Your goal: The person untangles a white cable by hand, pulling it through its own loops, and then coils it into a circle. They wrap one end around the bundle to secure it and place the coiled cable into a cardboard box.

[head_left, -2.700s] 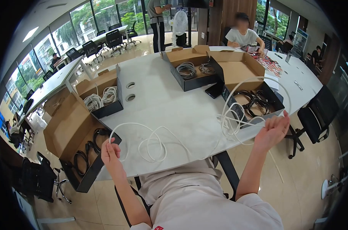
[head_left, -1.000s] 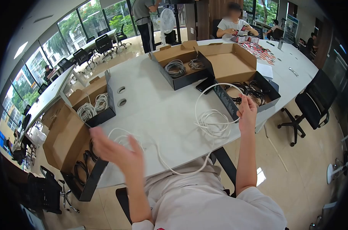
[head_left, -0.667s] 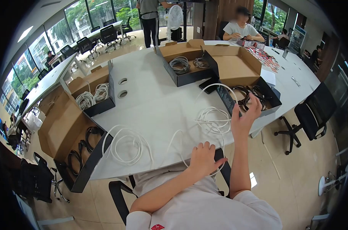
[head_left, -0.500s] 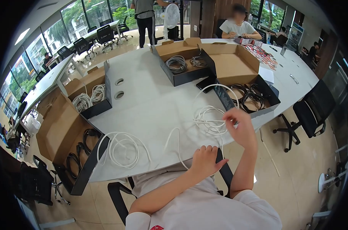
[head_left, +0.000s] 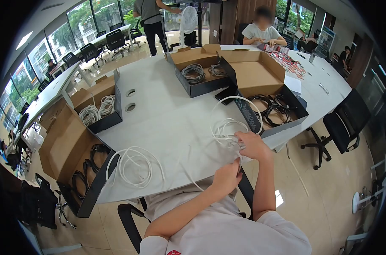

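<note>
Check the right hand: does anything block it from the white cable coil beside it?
Nothing visible does: the right hand is right at the near edge of the white cable coil. The left hand is close by, nearer the wearer, not between them.

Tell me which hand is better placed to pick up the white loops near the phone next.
Probably the right hand: its fingertips are right at the loops. The left hand is lower, by the near edge of the table, farther from them.
</note>
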Demonstrator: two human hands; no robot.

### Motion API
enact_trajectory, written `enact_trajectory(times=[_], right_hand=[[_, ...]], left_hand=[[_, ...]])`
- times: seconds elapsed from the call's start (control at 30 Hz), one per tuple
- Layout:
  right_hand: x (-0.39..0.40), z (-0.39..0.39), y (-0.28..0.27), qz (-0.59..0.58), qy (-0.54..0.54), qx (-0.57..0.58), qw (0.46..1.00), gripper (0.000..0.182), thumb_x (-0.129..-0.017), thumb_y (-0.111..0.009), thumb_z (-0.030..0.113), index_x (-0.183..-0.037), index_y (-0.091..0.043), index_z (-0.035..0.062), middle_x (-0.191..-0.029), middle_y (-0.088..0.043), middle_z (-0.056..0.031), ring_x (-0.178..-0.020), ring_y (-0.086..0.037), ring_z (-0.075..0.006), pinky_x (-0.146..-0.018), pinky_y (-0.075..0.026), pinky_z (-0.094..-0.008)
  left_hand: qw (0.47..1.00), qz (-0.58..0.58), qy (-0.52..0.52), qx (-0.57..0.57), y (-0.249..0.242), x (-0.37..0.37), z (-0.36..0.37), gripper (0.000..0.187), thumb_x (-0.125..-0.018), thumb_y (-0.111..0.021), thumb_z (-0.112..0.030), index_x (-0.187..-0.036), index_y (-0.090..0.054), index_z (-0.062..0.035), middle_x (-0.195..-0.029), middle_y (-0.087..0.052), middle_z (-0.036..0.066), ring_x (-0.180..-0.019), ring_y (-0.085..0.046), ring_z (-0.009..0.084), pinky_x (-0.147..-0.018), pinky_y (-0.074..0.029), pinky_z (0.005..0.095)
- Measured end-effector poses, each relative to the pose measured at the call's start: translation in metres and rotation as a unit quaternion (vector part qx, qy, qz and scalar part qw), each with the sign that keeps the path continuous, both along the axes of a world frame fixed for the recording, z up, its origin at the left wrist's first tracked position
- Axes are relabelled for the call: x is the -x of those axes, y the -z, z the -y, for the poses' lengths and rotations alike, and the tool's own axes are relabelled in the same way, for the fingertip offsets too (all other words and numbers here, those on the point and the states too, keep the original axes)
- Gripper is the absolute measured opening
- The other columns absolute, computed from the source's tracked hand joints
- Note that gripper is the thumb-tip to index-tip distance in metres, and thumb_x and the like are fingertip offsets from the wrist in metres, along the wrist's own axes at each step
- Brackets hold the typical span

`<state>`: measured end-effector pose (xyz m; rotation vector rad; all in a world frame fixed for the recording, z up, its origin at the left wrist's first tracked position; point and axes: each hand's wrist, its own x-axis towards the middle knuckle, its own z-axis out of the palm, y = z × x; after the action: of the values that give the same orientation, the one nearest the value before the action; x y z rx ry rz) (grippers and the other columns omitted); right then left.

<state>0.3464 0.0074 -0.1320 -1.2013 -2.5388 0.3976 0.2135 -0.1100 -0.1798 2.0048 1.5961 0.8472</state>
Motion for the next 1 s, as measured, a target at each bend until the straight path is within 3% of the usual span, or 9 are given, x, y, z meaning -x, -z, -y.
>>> enact_trajectory(times=[0.1,0.3,0.37,0.5,0.57,0.77,0.87,0.97,1.0], right_hand=[[0.0,-0.012,0.003,-0.067,-0.015,0.036,0.997,0.039,-0.076,-0.066,0.009,-0.114,-0.059,0.0048,-0.086,-0.066,-0.0152,-0.084,-0.064,-0.0309,-0.076,-0.049,-0.0405],[0.006,-0.01,-0.017,-0.262,0.026,0.075,0.962,0.015,-0.089,-0.057,0.006,-0.101,-0.06,-0.0025,-0.075,-0.061,-0.0128,-0.068,-0.057,-0.0196,-0.063,-0.046,-0.03],[0.005,-0.014,-0.013,-0.274,0.033,0.069,0.959,0.015,-0.092,-0.055,0.007,-0.101,-0.059,-0.0036,-0.074,-0.058,-0.0067,-0.066,-0.049,-0.011,-0.063,-0.044,-0.0259],[0.01,-0.012,-0.016,-0.344,0.076,0.072,0.933,0.016,-0.096,-0.05,0.01,-0.103,-0.06,-0.0015,-0.07,-0.056,-0.0023,-0.062,-0.048,-0.0087,-0.058,-0.041,-0.0238],[0.01,-0.015,-0.015,-0.415,0.082,0.099,0.901,0.018,-0.098,-0.048,0.013,-0.103,-0.06,0.0001,-0.068,-0.054,-0.0002,-0.06,-0.047,-0.0071,-0.055,-0.038,-0.0221],[0.014,-0.002,-0.037,-0.548,0.048,0.184,0.814,0.021,-0.1,-0.045,0.015,-0.106,-0.06,0.0019,-0.068,-0.052,0.0013,-0.057,-0.047,-0.0051,-0.051,-0.033,-0.0193],[0.02,0.004,-0.043,-0.56,0.036,0.197,0.804,0.02,-0.099,-0.047,0.017,-0.103,-0.059,0.0013,-0.065,-0.051,0.0011,-0.054,-0.045,-0.0067,-0.05,-0.033,-0.0207],[0.028,0.007,-0.038,-0.557,0.006,0.204,0.805,0.021,-0.099,-0.047,0.018,-0.103,-0.059,0.0008,-0.063,-0.05,0.0013,-0.053,-0.043,-0.0066,-0.049,-0.033,-0.0211],[0.03,0.011,-0.038,-0.545,0.002,0.211,0.811,0.021,-0.099,-0.048,0.018,-0.102,-0.059,0.0003,-0.062,-0.048,0.0018,-0.052,-0.041,-0.0061,-0.049,-0.031,-0.0212]], left_hand=[[0.979,0.198,0.013,0.044,0.015,0.008,-0.002,0.043,-0.082,-0.059,-0.002,-0.125,-0.05,0.0028,-0.087,-0.064,0.014,-0.07,-0.066,0.0231,-0.065,-0.051,0.0324],[0.915,0.393,-0.005,0.091,0.006,0.031,0.0,0.039,-0.087,-0.049,0.008,-0.125,-0.053,-0.0006,-0.095,-0.052,0.005,-0.068,-0.057,0.0111,-0.063,-0.048,0.0226],[0.919,0.394,-0.019,0.026,0.002,0.039,-0.001,0.04,-0.088,-0.049,0.007,-0.127,-0.053,-0.0025,-0.096,-0.053,0.004,-0.068,-0.056,0.0094,-0.062,-0.048,0.0219],[0.909,0.398,-0.114,-0.05,-0.019,0.072,-0.005,0.041,-0.09,-0.047,0.005,-0.129,-0.052,-0.0037,-0.098,-0.053,0.005,-0.069,-0.055,0.0086,-0.061,-0.048,0.022],[0.931,0.309,-0.165,-0.105,-0.02,0.102,-0.015,0.043,-0.091,-0.046,0.005,-0.133,-0.047,-0.0013,-0.104,-0.053,0.007,-0.068,-0.054,0.0092,-0.059,-0.048,0.023],[0.965,0.078,-0.247,-0.037,-0.017,0.176,-0.056,0.045,-0.09,-0.054,-0.005,-0.132,-0.043,0.0065,-0.117,-0.049,0.021,-0.089,-0.055,0.0285,-0.075,-0.048,0.0362],[0.914,-0.129,-0.303,-0.236,-0.027,0.166,-0.054,0.053,-0.089,-0.058,-0.012,-0.134,-0.04,0.0074,-0.123,-0.047,0.023,-0.095,-0.052,0.0334,-0.085,-0.045,0.0397],[0.934,-0.002,-0.216,-0.283,-0.058,0.137,-0.048,0.055,-0.088,-0.06,-0.011,-0.136,-0.038,0.0048,-0.13,-0.046,0.021,-0.108,-0.052,0.0301,-0.094,-0.043,0.0371],[0.949,0.103,-0.17,-0.247,-0.065,0.126,-0.046,0.054,-0.089,-0.061,-0.012,-0.136,-0.04,0.0038,-0.131,-0.045,0.02,-0.11,-0.052,0.0282,-0.095,-0.042,0.0368]])
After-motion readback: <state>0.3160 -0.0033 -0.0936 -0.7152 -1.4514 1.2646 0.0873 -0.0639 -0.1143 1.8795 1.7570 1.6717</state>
